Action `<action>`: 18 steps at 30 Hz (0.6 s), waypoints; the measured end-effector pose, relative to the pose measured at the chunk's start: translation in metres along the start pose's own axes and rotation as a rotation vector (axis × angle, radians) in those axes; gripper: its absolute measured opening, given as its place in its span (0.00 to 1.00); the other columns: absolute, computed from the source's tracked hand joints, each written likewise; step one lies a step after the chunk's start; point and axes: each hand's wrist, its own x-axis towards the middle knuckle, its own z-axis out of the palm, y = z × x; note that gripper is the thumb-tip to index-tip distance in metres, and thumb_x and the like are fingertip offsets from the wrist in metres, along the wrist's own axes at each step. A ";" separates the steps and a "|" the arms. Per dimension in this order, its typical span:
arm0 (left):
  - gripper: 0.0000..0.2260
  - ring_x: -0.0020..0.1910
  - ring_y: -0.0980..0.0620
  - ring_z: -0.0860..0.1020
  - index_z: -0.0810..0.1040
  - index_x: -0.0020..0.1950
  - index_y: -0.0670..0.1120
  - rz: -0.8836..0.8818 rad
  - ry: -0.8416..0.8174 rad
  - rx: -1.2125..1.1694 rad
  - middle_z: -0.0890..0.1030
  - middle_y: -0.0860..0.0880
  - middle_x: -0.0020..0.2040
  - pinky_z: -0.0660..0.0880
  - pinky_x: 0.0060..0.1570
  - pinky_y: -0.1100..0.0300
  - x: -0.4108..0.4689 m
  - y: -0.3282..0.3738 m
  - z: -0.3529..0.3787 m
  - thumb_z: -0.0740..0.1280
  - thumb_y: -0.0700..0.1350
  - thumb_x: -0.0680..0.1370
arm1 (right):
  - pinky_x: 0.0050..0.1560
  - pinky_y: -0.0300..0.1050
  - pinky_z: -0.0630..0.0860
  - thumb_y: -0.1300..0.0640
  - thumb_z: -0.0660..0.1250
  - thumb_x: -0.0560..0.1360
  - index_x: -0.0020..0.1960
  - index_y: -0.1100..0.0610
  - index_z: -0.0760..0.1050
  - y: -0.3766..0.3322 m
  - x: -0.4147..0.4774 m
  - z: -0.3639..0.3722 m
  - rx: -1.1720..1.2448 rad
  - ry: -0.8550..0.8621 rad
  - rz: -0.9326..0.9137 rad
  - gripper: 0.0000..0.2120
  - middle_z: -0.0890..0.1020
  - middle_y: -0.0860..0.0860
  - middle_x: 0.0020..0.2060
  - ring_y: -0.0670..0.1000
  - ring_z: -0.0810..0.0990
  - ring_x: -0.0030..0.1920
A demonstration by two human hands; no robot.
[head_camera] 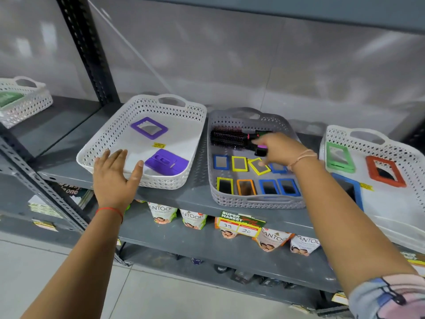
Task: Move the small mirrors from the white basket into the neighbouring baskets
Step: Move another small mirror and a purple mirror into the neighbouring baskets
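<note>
Both hands reached out: the left hand (pixel 115 176) lay flat and spread on the white basket (pixel 103 139). The right hand (pixel 279 148) hovered over small mirrors (pixel 239 163) with bright frames in the grey basket (pixel 296 199); whether it gripped anything, I cannot tell.

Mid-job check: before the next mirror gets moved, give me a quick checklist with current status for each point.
1. Left hand free to help: ok, open and empty on the left white basket rim.
2. Right hand over the grey basket: ok.
3. Right grip on a mirror: cannot tell, fingers blurred above the tilted yellow mirror.
4. Space in the left white basket: ok, only two purple mirrors there.
5. Hairbrush clear of the mirror rows: ok, behind them.
</note>
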 end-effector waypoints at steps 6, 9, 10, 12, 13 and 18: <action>0.31 0.65 0.36 0.67 0.73 0.63 0.34 -0.022 -0.001 -0.008 0.75 0.34 0.62 0.58 0.67 0.43 0.001 -0.002 0.003 0.52 0.59 0.75 | 0.72 0.37 0.52 0.57 0.72 0.71 0.73 0.56 0.61 -0.099 0.058 -0.012 0.231 -0.005 -0.414 0.35 0.58 0.54 0.76 0.50 0.58 0.75; 0.28 0.65 0.36 0.68 0.72 0.64 0.34 -0.015 0.014 -0.039 0.75 0.34 0.62 0.58 0.67 0.45 0.003 -0.007 0.001 0.50 0.55 0.77 | 0.72 0.39 0.54 0.51 0.72 0.71 0.73 0.57 0.61 -0.146 0.090 0.002 0.201 -0.132 -0.457 0.35 0.62 0.54 0.75 0.52 0.60 0.74; 0.28 0.65 0.36 0.68 0.72 0.64 0.34 0.001 0.011 -0.046 0.75 0.34 0.62 0.58 0.66 0.46 0.003 -0.007 0.000 0.50 0.54 0.78 | 0.72 0.40 0.57 0.49 0.72 0.70 0.73 0.58 0.62 -0.154 0.095 0.007 0.184 -0.176 -0.440 0.36 0.64 0.55 0.74 0.53 0.62 0.73; 0.28 0.66 0.37 0.68 0.72 0.64 0.35 0.038 0.009 -0.047 0.75 0.35 0.62 0.59 0.66 0.46 0.002 -0.010 -0.001 0.50 0.56 0.79 | 0.67 0.43 0.66 0.45 0.71 0.69 0.71 0.60 0.64 -0.169 0.102 0.017 0.106 -0.236 -0.410 0.36 0.70 0.56 0.70 0.56 0.70 0.68; 0.30 0.66 0.38 0.67 0.72 0.64 0.35 0.042 0.010 -0.045 0.75 0.35 0.62 0.58 0.67 0.48 0.003 -0.012 -0.001 0.49 0.58 0.80 | 0.60 0.44 0.71 0.42 0.71 0.69 0.67 0.61 0.69 -0.175 0.106 0.021 0.064 -0.246 -0.400 0.35 0.74 0.55 0.65 0.56 0.75 0.61; 0.33 0.67 0.40 0.67 0.73 0.64 0.36 0.029 0.033 -0.049 0.75 0.36 0.62 0.50 0.68 0.58 0.004 -0.018 0.001 0.46 0.61 0.80 | 0.39 0.42 0.73 0.33 0.71 0.63 0.42 0.61 0.73 -0.203 0.122 0.039 -0.087 -0.195 -0.395 0.30 0.78 0.55 0.42 0.56 0.77 0.42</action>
